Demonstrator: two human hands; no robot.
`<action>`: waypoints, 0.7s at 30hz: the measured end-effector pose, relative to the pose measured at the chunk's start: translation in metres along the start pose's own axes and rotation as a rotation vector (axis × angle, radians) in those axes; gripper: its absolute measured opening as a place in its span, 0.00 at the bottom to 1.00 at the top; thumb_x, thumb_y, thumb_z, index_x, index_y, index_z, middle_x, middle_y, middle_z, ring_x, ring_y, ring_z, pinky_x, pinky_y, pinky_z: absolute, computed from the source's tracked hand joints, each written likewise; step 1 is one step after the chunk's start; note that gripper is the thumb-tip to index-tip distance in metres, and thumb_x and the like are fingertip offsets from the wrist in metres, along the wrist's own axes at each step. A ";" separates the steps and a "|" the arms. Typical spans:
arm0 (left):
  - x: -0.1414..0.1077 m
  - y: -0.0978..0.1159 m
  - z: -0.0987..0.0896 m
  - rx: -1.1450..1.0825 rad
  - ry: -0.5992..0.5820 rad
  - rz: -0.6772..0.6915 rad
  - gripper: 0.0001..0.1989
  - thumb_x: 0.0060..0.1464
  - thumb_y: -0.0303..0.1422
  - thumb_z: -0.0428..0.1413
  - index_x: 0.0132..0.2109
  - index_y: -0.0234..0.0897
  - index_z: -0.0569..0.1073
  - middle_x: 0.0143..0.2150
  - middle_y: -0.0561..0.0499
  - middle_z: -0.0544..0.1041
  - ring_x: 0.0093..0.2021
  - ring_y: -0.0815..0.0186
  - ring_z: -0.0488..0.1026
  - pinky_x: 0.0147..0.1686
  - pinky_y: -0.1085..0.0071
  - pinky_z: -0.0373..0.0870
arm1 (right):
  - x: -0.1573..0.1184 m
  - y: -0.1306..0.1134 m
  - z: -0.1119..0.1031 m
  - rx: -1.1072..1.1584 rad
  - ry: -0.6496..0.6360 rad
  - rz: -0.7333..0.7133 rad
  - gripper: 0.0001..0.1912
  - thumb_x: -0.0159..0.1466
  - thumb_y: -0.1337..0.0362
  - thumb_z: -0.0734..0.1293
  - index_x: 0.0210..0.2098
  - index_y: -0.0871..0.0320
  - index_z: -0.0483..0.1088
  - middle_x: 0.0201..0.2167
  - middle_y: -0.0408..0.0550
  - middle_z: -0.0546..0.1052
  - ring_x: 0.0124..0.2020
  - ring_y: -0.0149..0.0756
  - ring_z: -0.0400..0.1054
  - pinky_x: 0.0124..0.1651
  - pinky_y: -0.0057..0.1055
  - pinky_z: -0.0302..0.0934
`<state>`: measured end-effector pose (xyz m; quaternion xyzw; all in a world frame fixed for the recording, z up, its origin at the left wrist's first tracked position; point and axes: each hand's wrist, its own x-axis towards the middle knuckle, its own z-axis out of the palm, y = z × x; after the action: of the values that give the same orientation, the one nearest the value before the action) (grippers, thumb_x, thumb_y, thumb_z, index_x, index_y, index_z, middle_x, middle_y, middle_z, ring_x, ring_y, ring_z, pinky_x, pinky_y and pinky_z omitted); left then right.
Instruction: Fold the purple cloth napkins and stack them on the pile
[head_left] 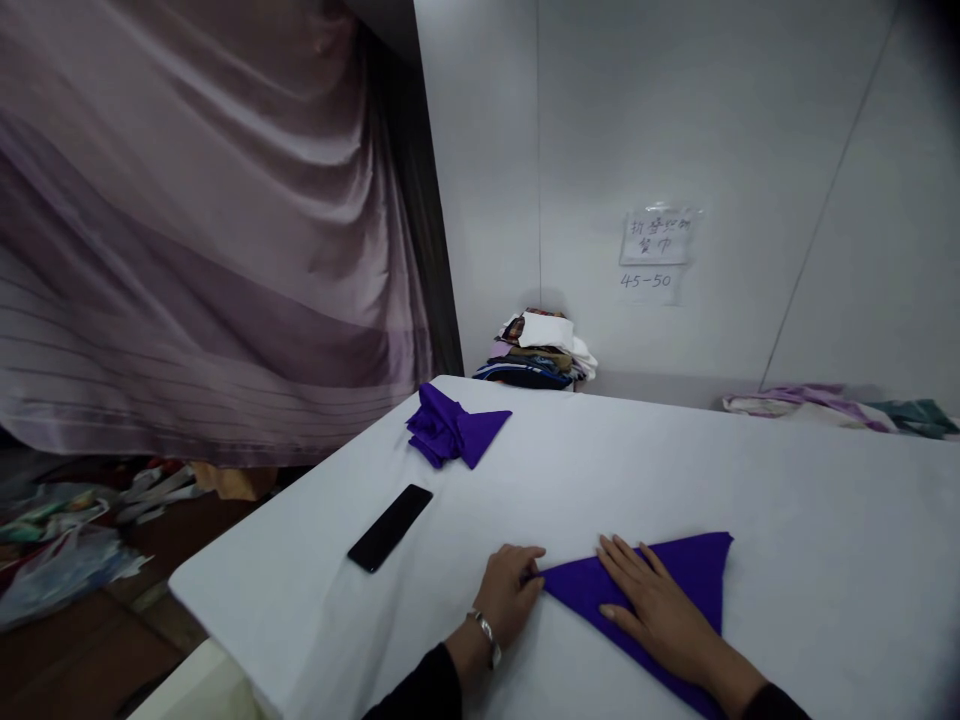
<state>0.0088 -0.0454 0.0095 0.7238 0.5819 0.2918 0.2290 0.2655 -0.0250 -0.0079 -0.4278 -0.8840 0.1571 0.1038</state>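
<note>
on the table lies a purple cloth triangle.

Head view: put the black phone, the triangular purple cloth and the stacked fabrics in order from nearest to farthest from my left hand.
1. Triangular purple cloth: its left tip is right at your left hand.
2. Black phone: to the hand's left, on the table.
3. Stacked fabrics: beyond the table's far edge.
</note>
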 end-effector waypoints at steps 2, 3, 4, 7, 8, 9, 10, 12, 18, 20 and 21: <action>0.001 -0.003 -0.001 -0.035 0.005 0.018 0.17 0.45 0.26 0.54 0.44 0.43 0.72 0.36 0.52 0.76 0.42 0.62 0.69 0.48 0.61 0.62 | 0.000 0.000 0.000 -0.008 -0.008 0.003 0.32 0.66 0.48 0.52 0.65 0.49 0.40 0.66 0.43 0.43 0.66 0.42 0.37 0.65 0.49 0.32; 0.001 -0.005 -0.001 -0.048 0.006 0.025 0.18 0.45 0.25 0.54 0.44 0.43 0.73 0.36 0.52 0.76 0.42 0.62 0.70 0.49 0.60 0.62 | 0.000 0.000 0.000 -0.013 -0.013 0.006 0.31 0.66 0.48 0.51 0.65 0.49 0.40 0.66 0.43 0.43 0.66 0.42 0.37 0.65 0.49 0.32; 0.002 -0.008 -0.001 -0.056 0.007 0.031 0.18 0.44 0.25 0.54 0.44 0.43 0.73 0.35 0.52 0.76 0.41 0.62 0.70 0.50 0.60 0.61 | 0.000 0.000 0.000 -0.017 -0.016 0.009 0.31 0.66 0.48 0.51 0.65 0.49 0.40 0.66 0.43 0.43 0.66 0.42 0.37 0.65 0.49 0.32; 0.005 -0.015 0.001 -0.059 0.005 0.062 0.17 0.44 0.26 0.54 0.44 0.43 0.73 0.35 0.53 0.77 0.41 0.62 0.70 0.51 0.59 0.60 | 0.000 0.000 -0.001 -0.024 -0.012 0.010 0.31 0.66 0.48 0.51 0.65 0.50 0.40 0.66 0.44 0.43 0.66 0.42 0.37 0.64 0.49 0.32; 0.005 -0.017 0.001 -0.056 0.000 0.078 0.17 0.44 0.26 0.54 0.44 0.43 0.73 0.35 0.53 0.77 0.41 0.63 0.70 0.51 0.59 0.60 | 0.000 -0.001 -0.001 -0.024 -0.007 0.007 0.31 0.66 0.48 0.51 0.65 0.50 0.41 0.66 0.44 0.44 0.66 0.42 0.37 0.64 0.49 0.33; 0.006 -0.019 0.001 -0.052 -0.008 0.094 0.17 0.44 0.26 0.54 0.44 0.43 0.73 0.35 0.53 0.77 0.40 0.63 0.70 0.51 0.59 0.60 | -0.001 0.000 -0.001 -0.025 -0.003 0.005 0.32 0.66 0.48 0.51 0.65 0.50 0.41 0.66 0.44 0.44 0.66 0.42 0.37 0.64 0.49 0.33; 0.006 -0.020 0.000 -0.048 -0.015 0.108 0.18 0.44 0.26 0.54 0.44 0.43 0.73 0.35 0.53 0.77 0.40 0.63 0.70 0.51 0.59 0.60 | -0.001 0.000 -0.001 -0.027 -0.002 0.004 0.32 0.66 0.47 0.51 0.65 0.50 0.41 0.66 0.44 0.44 0.66 0.42 0.37 0.64 0.49 0.33; 0.005 -0.021 -0.002 -0.039 -0.022 0.123 0.18 0.43 0.25 0.53 0.44 0.43 0.72 0.35 0.53 0.77 0.40 0.63 0.70 0.50 0.60 0.61 | -0.001 0.000 0.000 -0.030 0.002 0.001 0.32 0.65 0.47 0.51 0.65 0.50 0.41 0.66 0.44 0.45 0.66 0.41 0.37 0.65 0.49 0.33; 0.003 -0.016 -0.008 0.015 0.000 0.126 0.10 0.43 0.25 0.52 0.33 0.42 0.73 0.37 0.50 0.74 0.43 0.61 0.68 0.47 0.62 0.63 | -0.001 0.000 0.000 -0.034 0.022 -0.009 0.32 0.65 0.46 0.52 0.65 0.50 0.41 0.66 0.45 0.47 0.66 0.42 0.38 0.64 0.49 0.34; 0.003 -0.015 -0.009 0.015 0.003 0.125 0.07 0.43 0.25 0.52 0.30 0.41 0.73 0.37 0.50 0.73 0.42 0.61 0.68 0.46 0.62 0.64 | -0.001 -0.001 -0.001 -0.031 0.026 -0.011 0.32 0.65 0.46 0.52 0.65 0.50 0.42 0.65 0.45 0.47 0.66 0.43 0.38 0.64 0.49 0.34; 0.003 -0.015 -0.009 0.008 0.005 0.129 0.07 0.43 0.25 0.52 0.30 0.41 0.73 0.37 0.50 0.73 0.42 0.61 0.68 0.46 0.62 0.64 | -0.001 -0.001 -0.002 -0.030 0.024 -0.013 0.32 0.65 0.46 0.51 0.65 0.50 0.42 0.65 0.46 0.47 0.66 0.43 0.38 0.64 0.49 0.34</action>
<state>-0.0080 -0.0395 0.0065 0.7598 0.5358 0.3055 0.2055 0.2658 -0.0263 -0.0056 -0.4255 -0.8877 0.1382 0.1089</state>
